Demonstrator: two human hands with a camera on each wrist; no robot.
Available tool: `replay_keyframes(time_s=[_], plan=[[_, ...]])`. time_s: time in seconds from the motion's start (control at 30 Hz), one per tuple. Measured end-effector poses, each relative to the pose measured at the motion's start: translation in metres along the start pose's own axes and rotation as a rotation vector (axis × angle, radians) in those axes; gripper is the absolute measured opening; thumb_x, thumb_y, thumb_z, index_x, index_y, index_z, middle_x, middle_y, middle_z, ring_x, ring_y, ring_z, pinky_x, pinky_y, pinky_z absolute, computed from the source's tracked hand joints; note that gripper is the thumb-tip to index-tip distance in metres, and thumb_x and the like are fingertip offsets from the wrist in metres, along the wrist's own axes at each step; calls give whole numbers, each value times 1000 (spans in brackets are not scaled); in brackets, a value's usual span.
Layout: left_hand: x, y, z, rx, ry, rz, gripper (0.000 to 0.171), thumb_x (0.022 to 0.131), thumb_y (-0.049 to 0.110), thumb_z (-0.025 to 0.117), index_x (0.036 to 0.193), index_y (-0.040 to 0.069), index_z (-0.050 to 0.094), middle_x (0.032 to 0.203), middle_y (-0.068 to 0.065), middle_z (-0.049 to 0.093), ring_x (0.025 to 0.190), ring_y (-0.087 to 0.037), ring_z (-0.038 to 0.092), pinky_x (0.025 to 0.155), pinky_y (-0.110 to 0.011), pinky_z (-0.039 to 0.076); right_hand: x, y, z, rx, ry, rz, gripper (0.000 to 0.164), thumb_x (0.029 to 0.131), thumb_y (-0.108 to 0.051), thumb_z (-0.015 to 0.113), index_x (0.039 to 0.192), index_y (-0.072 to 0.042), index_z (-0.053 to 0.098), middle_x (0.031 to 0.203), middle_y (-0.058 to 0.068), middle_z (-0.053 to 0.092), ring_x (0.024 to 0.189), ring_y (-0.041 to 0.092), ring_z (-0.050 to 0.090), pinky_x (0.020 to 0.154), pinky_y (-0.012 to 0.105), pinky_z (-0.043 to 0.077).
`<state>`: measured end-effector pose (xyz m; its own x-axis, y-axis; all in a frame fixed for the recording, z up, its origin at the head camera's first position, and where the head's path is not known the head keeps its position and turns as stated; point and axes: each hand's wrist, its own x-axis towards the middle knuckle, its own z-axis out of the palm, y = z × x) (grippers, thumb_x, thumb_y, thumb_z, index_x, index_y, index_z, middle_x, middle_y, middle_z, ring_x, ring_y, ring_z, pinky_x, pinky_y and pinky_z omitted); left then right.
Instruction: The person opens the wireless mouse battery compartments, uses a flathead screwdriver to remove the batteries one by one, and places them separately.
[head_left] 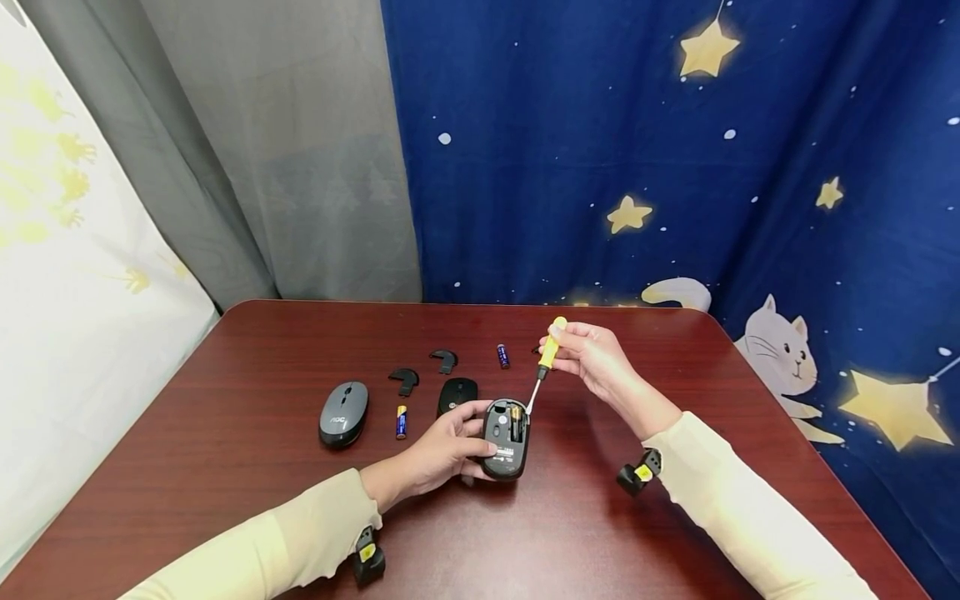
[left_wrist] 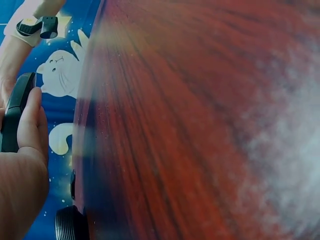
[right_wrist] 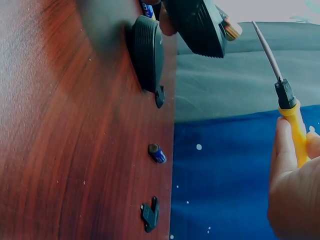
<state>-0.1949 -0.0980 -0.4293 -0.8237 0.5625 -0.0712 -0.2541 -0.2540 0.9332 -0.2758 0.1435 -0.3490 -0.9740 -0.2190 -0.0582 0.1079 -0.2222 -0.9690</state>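
Observation:
Underside up, a black computer mouse [head_left: 517, 465] is gripped by my left hand [head_left: 438, 457], the thumb lying on its lower face. Its battery compartment is uncovered, and a battery [head_left: 517, 423] sits in it; in the right wrist view that battery [right_wrist: 232, 30] sticks out past the mouse's edge. My right hand [head_left: 596, 360] pinches a screwdriver [head_left: 550, 354] by its yellow handle, shaft pointing down toward the mouse. From the head, the tip appears beside the compartment; in the right wrist view it stands apart from the mouse. In the left wrist view, fingers cover part of the mouse [left_wrist: 17, 107].
On the wooden table [head_left: 255, 483] lie a grey mouse [head_left: 343, 415], another black mouse [head_left: 457, 392] partly behind my left hand, two loose batteries [head_left: 401, 422] and black battery covers [head_left: 405, 381]. One cover [right_wrist: 150, 215] is mostly behind my right hand in the head view. Curtains [head_left: 525, 167] hang behind.

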Motion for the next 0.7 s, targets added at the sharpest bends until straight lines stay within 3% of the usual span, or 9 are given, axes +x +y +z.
replay_keyframes(time_s=[0.37,0.7], plan=[[-2,-1,-1,7,-3,3,67,87,-9,59,146,1,30,132,-24,52,101,-32,64,75,-49,55,1,-11,-18,10,28,-12,6,96,-7,60,100,-3,62,88,11,70,81,18,70,73,31,56],[-3,-1,-1,-1,-9,8,66,87,-9,59,146,1,30,132,-23,52,101,-32,64,76,-50,55,4,-13,-40,-26,93,32,30,97,-8,59,123,6,53,89,8,70,80,15,69,73,29,56]])
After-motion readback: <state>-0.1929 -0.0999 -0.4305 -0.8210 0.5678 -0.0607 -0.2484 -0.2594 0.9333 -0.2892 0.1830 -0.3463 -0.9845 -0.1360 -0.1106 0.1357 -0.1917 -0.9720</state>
